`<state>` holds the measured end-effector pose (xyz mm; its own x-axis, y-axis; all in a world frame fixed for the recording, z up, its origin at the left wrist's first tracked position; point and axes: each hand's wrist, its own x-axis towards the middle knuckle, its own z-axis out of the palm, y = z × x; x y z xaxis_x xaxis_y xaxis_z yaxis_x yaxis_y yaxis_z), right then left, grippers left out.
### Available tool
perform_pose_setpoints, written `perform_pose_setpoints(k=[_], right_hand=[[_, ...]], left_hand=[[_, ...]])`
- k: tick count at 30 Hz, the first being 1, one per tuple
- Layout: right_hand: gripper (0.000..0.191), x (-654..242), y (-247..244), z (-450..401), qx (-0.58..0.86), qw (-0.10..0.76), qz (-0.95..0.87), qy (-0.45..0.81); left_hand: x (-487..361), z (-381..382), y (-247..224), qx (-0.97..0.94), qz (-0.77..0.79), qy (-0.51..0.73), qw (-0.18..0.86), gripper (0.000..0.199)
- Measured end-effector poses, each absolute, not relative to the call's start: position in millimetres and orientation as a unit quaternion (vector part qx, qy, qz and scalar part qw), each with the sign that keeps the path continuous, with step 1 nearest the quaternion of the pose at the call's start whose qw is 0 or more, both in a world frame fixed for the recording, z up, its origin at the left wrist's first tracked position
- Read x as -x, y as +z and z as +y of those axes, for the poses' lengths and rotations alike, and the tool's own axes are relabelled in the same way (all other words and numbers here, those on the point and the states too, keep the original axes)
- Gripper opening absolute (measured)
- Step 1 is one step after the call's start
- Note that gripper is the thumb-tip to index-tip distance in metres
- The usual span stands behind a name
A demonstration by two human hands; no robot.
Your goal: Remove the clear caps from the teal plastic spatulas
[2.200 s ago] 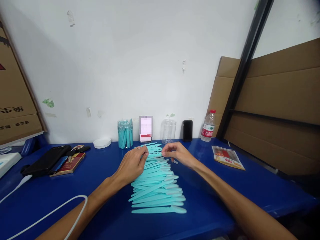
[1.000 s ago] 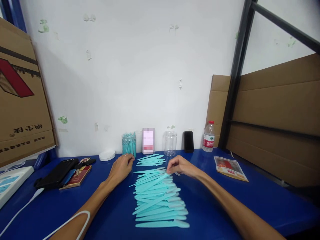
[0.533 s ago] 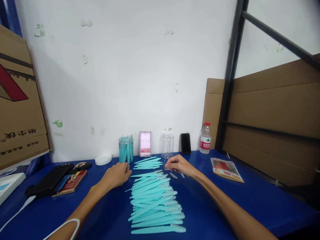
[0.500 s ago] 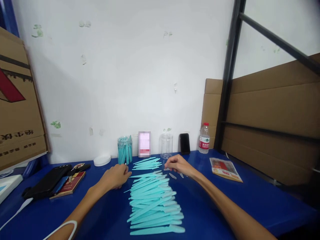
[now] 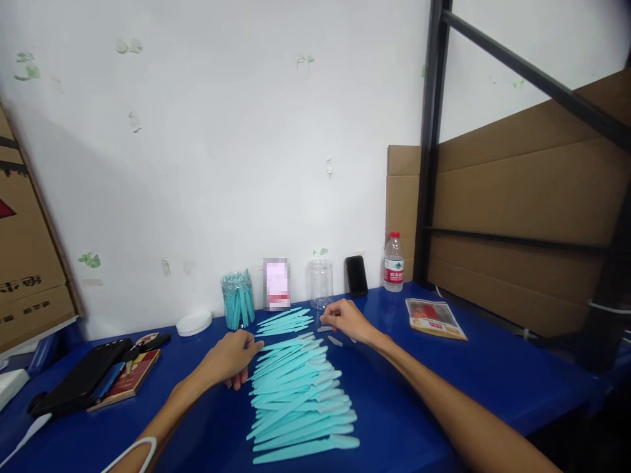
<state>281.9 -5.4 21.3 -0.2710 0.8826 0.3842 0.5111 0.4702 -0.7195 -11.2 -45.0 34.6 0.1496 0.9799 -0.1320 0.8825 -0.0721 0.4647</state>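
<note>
On the blue table, a small stick group lies apart, the bigger stick pile is left at its six o'clock, and whether left hand or right hand grips anything with its fingers, I cannot tell.

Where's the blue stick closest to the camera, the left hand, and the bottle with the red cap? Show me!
Closest blue stick (image 5: 300, 450): head view, middle of the stick.
Left hand (image 5: 229, 357): head view, back of the hand.
Bottle (image 5: 394, 268): head view, on its label.
</note>
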Motion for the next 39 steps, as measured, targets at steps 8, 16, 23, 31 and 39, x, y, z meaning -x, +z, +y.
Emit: perform_pose_setpoints(k=[8,16,23,31,39], right_hand=[[0.021,-292.5,21.2,5.5,0.529,0.400,-0.729,0.168],[0.022,-306.9,24.4,8.1,0.600,0.384,-0.697,0.078],[0.021,-315.7,25.3,8.5,0.630,0.357,-0.688,0.042],[0.021,-317.9,20.6,11.6,0.635,0.335,-0.696,0.019],[0.023,-320.3,23.5,10.2,0.649,0.315,-0.693,0.003]], left_hand=[[10.2,-44.5,36.1,-0.724,0.660,0.108,0.170,0.032],[5.8,-49.1,45.7,-0.765,0.624,0.151,-0.052,0.030],[-6.3,-43.0,39.0,-0.808,0.559,0.186,0.015,0.023],[-15.6,-1.2,38.4,-0.824,0.554,0.120,-0.008,0.037],[-25.8,20.2,40.2,-0.829,0.556,0.053,-0.021,0.026]])
